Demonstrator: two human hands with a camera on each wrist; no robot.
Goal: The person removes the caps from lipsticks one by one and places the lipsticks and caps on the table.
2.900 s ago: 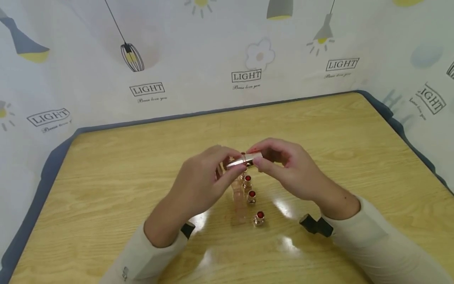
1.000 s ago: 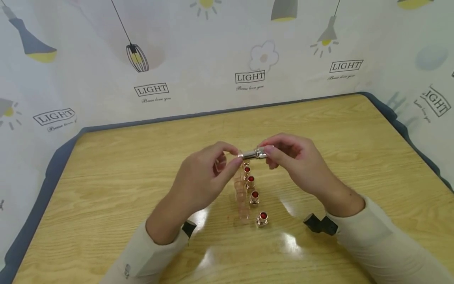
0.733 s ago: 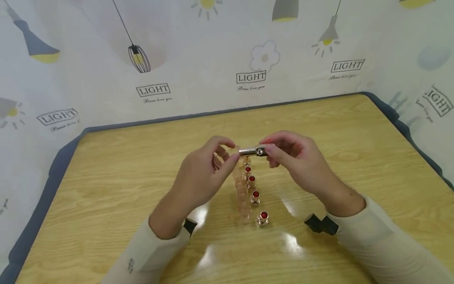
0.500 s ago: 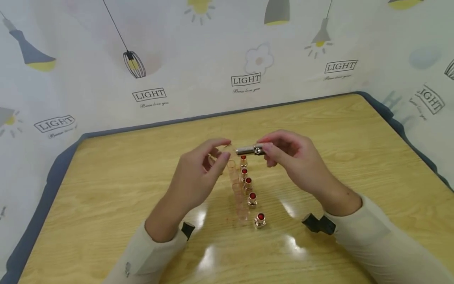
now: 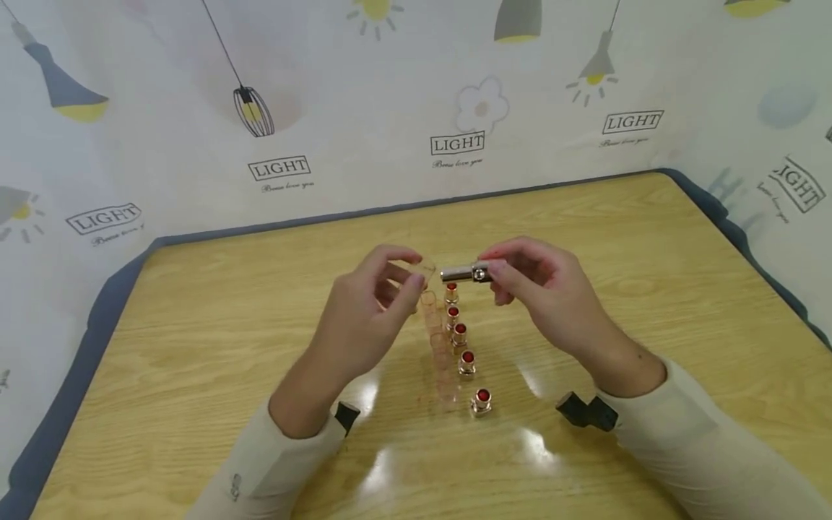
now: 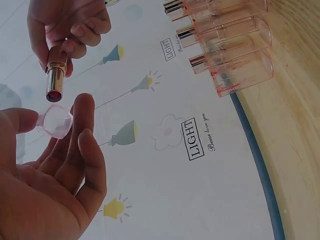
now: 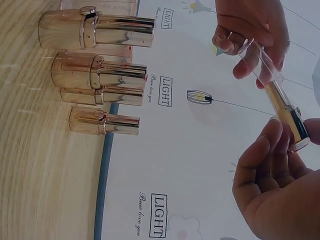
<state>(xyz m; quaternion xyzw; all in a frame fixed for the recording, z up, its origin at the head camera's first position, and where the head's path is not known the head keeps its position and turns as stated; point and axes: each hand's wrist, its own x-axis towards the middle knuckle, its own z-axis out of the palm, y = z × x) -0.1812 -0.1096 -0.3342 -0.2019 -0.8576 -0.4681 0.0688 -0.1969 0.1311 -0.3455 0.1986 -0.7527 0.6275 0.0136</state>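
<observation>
Above the table my right hand point(image 5: 552, 307) pinches the base of a lipstick point(image 5: 458, 274), its shiny metal tube pointing left. Red shows inside the tube's end in the left wrist view. My left hand point(image 5: 357, 328) holds a clear, pinkish lipstick cap point(image 6: 57, 122) between thumb and fingers, its opening towards the tube. From the head view, a small gap separates the cap and the tube. Below the hands, several uncapped lipsticks point(image 5: 467, 362) stand upright in a row, red showing at their tops.
Several transparent pink caps point(image 5: 445, 383) stand in a row just left of the uncapped lipsticks. The wooden table point(image 5: 227, 347) ends at a dark blue edge, with a printed curtain point(image 5: 364, 144) behind it. Black wrist cameras point(image 5: 588, 412) sit at both sleeves.
The cap, earlier over the lipstick's tube, has come off its end as my left hand moved left. My right hand has shifted slightly right and up, still holding the lipstick.
</observation>
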